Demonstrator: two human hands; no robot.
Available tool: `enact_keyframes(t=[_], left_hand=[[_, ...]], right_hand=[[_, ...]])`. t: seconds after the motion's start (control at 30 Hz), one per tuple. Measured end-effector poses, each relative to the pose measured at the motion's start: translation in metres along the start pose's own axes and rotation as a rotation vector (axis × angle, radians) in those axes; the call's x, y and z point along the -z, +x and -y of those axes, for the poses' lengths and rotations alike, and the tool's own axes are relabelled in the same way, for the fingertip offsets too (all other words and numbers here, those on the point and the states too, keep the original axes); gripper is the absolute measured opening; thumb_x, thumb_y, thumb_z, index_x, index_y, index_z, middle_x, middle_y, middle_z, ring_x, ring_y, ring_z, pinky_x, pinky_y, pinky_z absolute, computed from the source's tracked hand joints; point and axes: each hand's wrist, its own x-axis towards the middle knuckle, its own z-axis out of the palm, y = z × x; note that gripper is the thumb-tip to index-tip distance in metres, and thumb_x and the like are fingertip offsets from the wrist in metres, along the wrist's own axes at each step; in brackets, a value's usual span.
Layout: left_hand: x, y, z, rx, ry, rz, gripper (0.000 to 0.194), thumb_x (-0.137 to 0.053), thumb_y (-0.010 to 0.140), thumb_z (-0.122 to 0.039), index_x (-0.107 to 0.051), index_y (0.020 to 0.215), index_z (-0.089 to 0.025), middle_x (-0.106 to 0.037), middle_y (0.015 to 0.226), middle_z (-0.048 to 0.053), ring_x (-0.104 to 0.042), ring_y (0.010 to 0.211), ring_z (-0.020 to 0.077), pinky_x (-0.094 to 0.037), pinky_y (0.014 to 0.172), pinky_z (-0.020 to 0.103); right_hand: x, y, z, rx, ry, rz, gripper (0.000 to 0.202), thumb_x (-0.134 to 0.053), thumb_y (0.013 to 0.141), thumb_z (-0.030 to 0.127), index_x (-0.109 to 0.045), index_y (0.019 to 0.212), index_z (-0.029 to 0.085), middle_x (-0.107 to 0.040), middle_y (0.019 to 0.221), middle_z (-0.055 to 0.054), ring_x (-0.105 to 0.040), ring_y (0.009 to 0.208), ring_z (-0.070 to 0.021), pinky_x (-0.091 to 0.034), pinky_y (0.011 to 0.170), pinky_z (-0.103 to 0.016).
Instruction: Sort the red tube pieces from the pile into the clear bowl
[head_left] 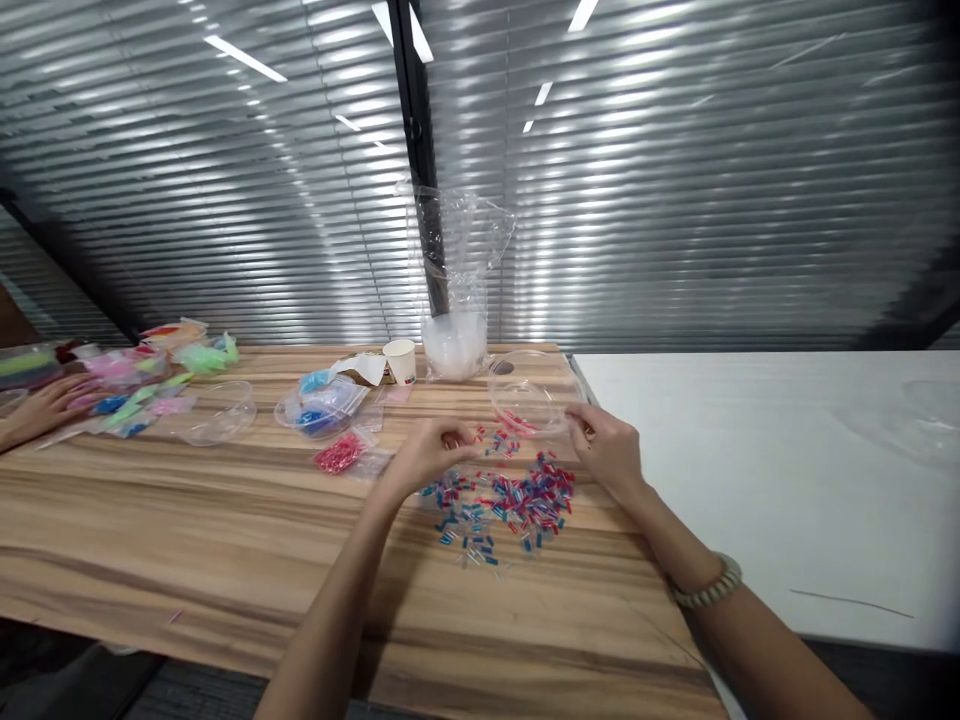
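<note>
Small red, blue and clear tube-like pieces (pixel 536 495) lie in a loose pile on the wooden table, with a smaller cluster (pixel 499 440) behind it. At the left side of that cluster is my left hand (pixel 435 455), its thumb and fingertips pinched together. Anything between them is too small to make out. My right hand (pixel 609 450), with a beaded bracelet at the wrist, pinches the rim of a clear round plastic bowl (pixel 531 372). Some red pieces (pixel 519 422) show at the near side of the bowl.
Behind stand a paper cup (pixel 400 362) and a clear bag of white material (pixel 455 345). To the left are a bag of red pieces (pixel 340 453), a bowl with blue packets (pixel 319 408) and an empty clear bowl (pixel 221 415). Another person's hand (pixel 56 405) touches colourful bags.
</note>
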Motion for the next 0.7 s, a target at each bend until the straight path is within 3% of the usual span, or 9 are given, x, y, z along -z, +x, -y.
enact_keyframes(t=[0.07,0.13,0.23,0.37,0.7], left_hand=[[-0.001,-0.001,0.008,0.087,0.055,0.214,0.007,-0.065,0.069,-0.018,-0.068,0.07,-0.012,-0.066,0.064,0.002,-0.058,0.06,0.0124,-0.039,0.054,0.019],[-0.004,-0.001,0.014,0.139,0.128,0.285,0.012,-0.059,0.069,-0.009,-0.07,0.071,-0.012,-0.068,0.068,0.004,-0.059,0.063,0.0132,-0.04,0.058,0.02],[-0.012,0.0,0.018,0.13,0.169,0.288,0.022,-0.051,0.07,-0.004,-0.072,0.073,-0.012,-0.07,0.073,0.005,-0.06,0.068,0.0141,-0.041,0.063,0.021],[-0.017,0.001,0.018,0.062,0.138,0.302,0.02,-0.053,0.069,-0.007,-0.072,0.074,-0.013,-0.069,0.073,0.005,-0.06,0.068,0.0142,-0.042,0.063,0.02],[-0.004,-0.004,0.017,0.158,0.244,0.3,0.027,-0.046,0.066,-0.001,-0.069,0.076,-0.012,-0.067,0.075,0.005,-0.059,0.07,0.0142,-0.042,0.063,0.02]], right_hand=[[0.001,0.002,0.0,-0.015,0.013,-0.017,0.02,-0.045,0.078,0.015,-0.064,0.084,0.018,-0.069,0.075,-0.002,-0.06,0.059,-0.0148,-0.043,0.056,-0.025],[0.002,0.002,0.0,-0.008,0.025,-0.016,0.02,-0.045,0.078,0.015,-0.063,0.084,0.018,-0.069,0.079,-0.003,-0.06,0.059,-0.0145,-0.043,0.056,-0.025],[0.001,-0.001,0.001,0.029,0.024,0.011,0.02,-0.044,0.078,0.014,-0.063,0.085,0.018,-0.069,0.081,-0.003,-0.061,0.06,-0.0145,-0.044,0.057,-0.025],[-0.001,-0.002,0.001,0.089,0.03,0.034,0.021,-0.044,0.078,0.012,-0.062,0.087,0.018,-0.069,0.081,-0.002,-0.062,0.065,-0.015,-0.044,0.059,-0.025],[-0.002,-0.001,0.001,0.102,0.012,0.056,0.021,-0.044,0.078,0.012,-0.062,0.087,0.018,-0.069,0.081,-0.003,-0.062,0.067,-0.0157,-0.043,0.06,-0.025]])
